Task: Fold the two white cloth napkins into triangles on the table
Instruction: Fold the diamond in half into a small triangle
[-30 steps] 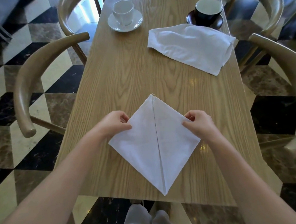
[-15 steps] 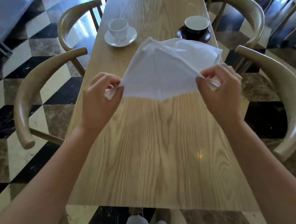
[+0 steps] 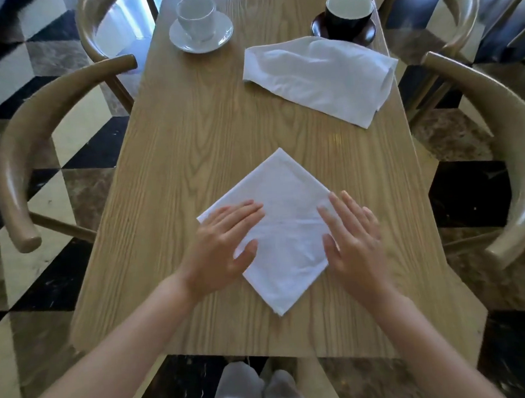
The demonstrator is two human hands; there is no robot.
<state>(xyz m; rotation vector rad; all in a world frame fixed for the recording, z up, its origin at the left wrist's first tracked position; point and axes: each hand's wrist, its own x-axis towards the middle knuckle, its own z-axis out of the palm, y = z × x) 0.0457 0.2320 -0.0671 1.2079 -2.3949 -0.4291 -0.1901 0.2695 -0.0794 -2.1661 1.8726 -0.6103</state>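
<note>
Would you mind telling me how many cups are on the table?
2: a white cup on its saucer at the far left, and a dark cup on a dark saucer at the far right.

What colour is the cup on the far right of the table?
Black outside, pale inside; the cup sits on a dark saucer. Head view.
</note>
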